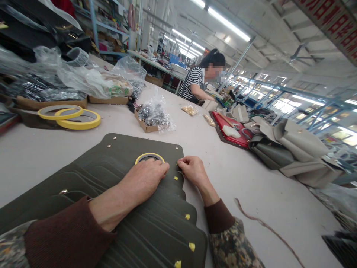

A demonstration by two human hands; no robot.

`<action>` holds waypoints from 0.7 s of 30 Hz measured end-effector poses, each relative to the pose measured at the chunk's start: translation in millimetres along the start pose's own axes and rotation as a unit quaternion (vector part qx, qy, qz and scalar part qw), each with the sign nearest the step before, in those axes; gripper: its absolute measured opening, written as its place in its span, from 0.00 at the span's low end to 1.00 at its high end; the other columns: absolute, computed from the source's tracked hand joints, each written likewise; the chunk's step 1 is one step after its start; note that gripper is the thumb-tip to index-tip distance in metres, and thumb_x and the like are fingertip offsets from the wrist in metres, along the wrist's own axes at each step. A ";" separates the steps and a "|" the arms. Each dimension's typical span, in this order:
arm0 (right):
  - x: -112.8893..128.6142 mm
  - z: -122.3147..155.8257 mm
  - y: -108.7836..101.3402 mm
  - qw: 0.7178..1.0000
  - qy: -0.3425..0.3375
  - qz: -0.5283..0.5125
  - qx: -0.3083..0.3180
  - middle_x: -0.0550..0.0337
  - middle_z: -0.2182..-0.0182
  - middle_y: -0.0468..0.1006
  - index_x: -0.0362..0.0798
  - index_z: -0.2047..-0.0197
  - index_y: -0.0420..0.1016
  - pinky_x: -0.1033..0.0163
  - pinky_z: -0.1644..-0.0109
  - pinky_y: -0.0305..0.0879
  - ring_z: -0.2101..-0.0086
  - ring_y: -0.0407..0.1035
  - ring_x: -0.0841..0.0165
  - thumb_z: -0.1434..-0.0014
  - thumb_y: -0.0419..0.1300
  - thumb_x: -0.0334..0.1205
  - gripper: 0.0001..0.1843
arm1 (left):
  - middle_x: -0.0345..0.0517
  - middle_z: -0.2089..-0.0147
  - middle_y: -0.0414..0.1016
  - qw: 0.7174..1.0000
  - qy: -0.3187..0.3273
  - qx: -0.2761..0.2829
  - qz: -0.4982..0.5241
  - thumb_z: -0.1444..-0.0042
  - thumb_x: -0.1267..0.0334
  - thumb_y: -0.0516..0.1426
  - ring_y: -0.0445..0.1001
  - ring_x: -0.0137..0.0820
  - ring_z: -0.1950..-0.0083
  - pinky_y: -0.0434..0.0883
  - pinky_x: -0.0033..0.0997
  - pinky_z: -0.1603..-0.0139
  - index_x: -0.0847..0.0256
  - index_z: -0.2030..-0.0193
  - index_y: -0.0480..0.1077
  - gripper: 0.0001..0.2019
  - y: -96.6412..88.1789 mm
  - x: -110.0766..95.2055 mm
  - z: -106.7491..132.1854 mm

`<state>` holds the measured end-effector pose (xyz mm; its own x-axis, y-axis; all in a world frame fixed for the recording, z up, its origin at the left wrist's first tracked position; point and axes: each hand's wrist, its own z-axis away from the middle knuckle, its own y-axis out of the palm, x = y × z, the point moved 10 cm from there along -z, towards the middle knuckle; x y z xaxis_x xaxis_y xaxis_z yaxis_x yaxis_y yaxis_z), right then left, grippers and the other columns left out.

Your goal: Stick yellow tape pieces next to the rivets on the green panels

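Fanned in overlapping layers, dark green leather-like panels lie on the table under my hands. My left hand rests on them, its fingers curled over a roll of yellow tape whose far rim shows. At the right edge of the top panel, my right hand is closed in a pinch. A speck of yellow tape shows at its fingertips, mostly hidden. Small yellow tape pieces stick along the stepped right edges of the layers. Metal studs sit near the top panel's corners.
Two more yellow tape rolls lie at the left. Behind them are plastic bags and a small carton of wrapped parts. A red tray and bag pieces lie right. A cord crosses the table. A co-worker sits beyond.
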<state>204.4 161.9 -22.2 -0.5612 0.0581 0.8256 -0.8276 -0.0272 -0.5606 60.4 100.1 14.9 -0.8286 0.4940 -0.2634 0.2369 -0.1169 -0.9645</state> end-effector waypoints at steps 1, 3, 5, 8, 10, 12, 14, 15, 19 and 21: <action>1.4 -0.3 -0.6 1.000 -0.004 0.012 -0.003 0.67 0.85 0.71 0.45 0.76 0.78 0.73 0.81 0.55 0.83 0.63 0.77 0.51 0.63 0.31 0.05 | 0.46 0.60 0.76 1.000 0.003 -0.002 0.000 0.36 0.67 0.49 0.74 0.40 0.56 0.66 0.37 0.61 0.58 0.63 0.68 0.07 -0.3 -0.2 0.1; -0.6 -1.2 -0.6 1.000 0.011 0.012 -0.002 0.67 0.85 0.71 0.45 0.75 0.78 0.74 0.82 0.56 0.84 0.63 0.77 0.51 0.63 0.30 0.04 | 0.46 0.60 0.76 1.000 0.006 -0.005 0.001 0.36 0.67 0.49 0.74 0.39 0.57 0.66 0.37 0.60 0.58 0.63 0.68 0.07 -0.7 0.0 0.2; -6.5 -1.9 -0.4 0.999 0.042 -0.019 0.004 0.68 0.85 0.70 0.45 0.68 0.78 0.74 0.82 0.58 0.85 0.64 0.76 0.50 0.63 0.31 0.04 | 0.47 0.60 0.77 1.000 0.007 -0.003 0.004 0.36 0.67 0.49 0.74 0.40 0.57 0.66 0.37 0.60 0.58 0.63 0.68 0.07 -0.1 0.4 0.0; -11.9 -1.1 -4.1 0.996 0.059 -0.059 0.002 0.68 0.81 0.73 0.44 0.54 0.74 0.71 0.82 0.64 0.84 0.67 0.74 0.44 0.61 0.37 0.14 | 0.48 0.59 0.77 1.000 0.010 -0.001 0.015 0.36 0.67 0.50 0.74 0.41 0.56 0.66 0.38 0.59 0.59 0.63 0.68 0.07 0.7 0.3 -0.6; -14.5 2.0 -7.1 0.995 0.061 -0.081 -0.002 0.67 0.80 0.73 0.43 0.54 0.72 0.70 0.82 0.65 0.84 0.67 0.74 0.42 0.60 0.41 0.15 | 0.48 0.59 0.76 1.000 0.012 -0.004 0.020 0.36 0.68 0.50 0.74 0.40 0.56 0.66 0.38 0.59 0.59 0.63 0.67 0.07 0.5 0.5 -0.9; -10.3 5.9 -8.7 0.997 0.029 -0.074 -0.003 0.66 0.82 0.72 0.43 0.61 0.75 0.70 0.82 0.62 0.85 0.65 0.74 0.43 0.60 0.44 0.13 | 0.47 0.60 0.76 1.000 0.011 -0.007 0.025 0.37 0.68 0.50 0.74 0.40 0.57 0.66 0.38 0.60 0.58 0.64 0.67 0.07 0.3 1.3 -1.0; 2.8 10.1 -9.0 0.999 -0.041 -0.020 -0.007 0.64 0.82 0.74 0.44 0.68 0.78 0.69 0.79 0.62 0.83 0.66 0.73 0.44 0.61 0.44 0.11 | 0.46 0.61 0.76 1.000 0.009 -0.006 0.028 0.37 0.68 0.50 0.73 0.39 0.58 0.65 0.37 0.60 0.58 0.64 0.67 0.06 0.5 2.2 -0.9; 10.5 12.4 -8.7 0.997 -0.079 0.022 -0.015 0.62 0.80 0.76 0.45 0.69 0.79 0.68 0.76 0.63 0.80 0.68 0.72 0.44 0.61 0.43 0.10 | 0.46 0.61 0.76 0.999 0.008 -0.005 0.031 0.37 0.68 0.50 0.73 0.39 0.58 0.65 0.37 0.60 0.58 0.64 0.66 0.06 0.5 2.4 -0.8; 22.2 13.5 -5.9 0.979 -0.105 0.167 -0.052 0.57 0.75 0.81 0.47 0.71 0.82 0.65 0.68 0.63 0.73 0.72 0.67 0.44 0.60 0.39 0.10 | 0.46 0.60 0.75 0.999 0.008 0.002 0.039 0.37 0.69 0.51 0.73 0.38 0.58 0.64 0.37 0.59 0.58 0.65 0.66 0.06 0.4 2.2 -0.2; 21.8 11.0 -4.2 0.976 -0.080 0.194 -0.052 0.57 0.76 0.81 0.47 0.72 0.82 0.65 0.69 0.61 0.73 0.72 0.67 0.44 0.60 0.39 0.11 | 0.46 0.60 0.75 0.999 0.011 0.001 0.041 0.37 0.68 0.50 0.72 0.38 0.58 0.64 0.37 0.59 0.58 0.65 0.66 0.06 -0.5 2.0 -0.2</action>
<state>195.5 152.3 -1.2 -0.8340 -0.0938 0.5437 -0.5509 0.0864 -0.8301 58.7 101.3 14.8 -0.7957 0.5011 -0.3404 0.3015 -0.1598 -0.9400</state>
